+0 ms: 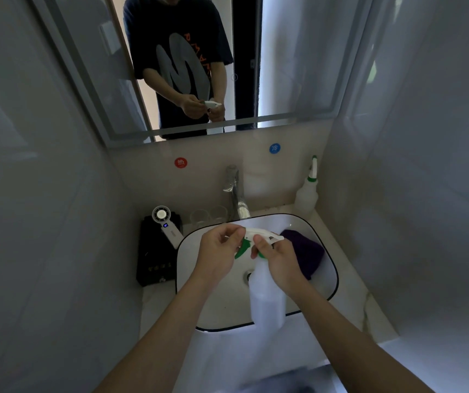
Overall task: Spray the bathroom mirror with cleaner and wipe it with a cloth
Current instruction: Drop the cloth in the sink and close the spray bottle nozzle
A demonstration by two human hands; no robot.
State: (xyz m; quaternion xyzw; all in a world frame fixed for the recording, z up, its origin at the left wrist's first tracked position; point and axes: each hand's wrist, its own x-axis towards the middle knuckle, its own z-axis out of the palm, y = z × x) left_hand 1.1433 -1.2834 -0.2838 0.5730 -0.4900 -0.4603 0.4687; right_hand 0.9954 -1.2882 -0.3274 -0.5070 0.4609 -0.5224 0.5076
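Note:
I hold a translucent white spray bottle (267, 296) with a white and green trigger head over the sink. My right hand (278, 259) grips its neck just under the head. My left hand (219, 251) pinches the front of the head near the nozzle. A purple cloth (304, 251) lies bunched in the right side of the white basin (190, 248), behind my right hand. The mirror (292, 61) hangs on the wall above and reflects a person in a dark T-shirt holding the bottle.
A chrome tap (234, 191) stands behind the basin. A second spray bottle (308, 191) sits in the back right corner. On the left counter are a black box (156, 256) with a small hand fan (165, 222) and two clear glasses (209, 215). Walls close in on both sides.

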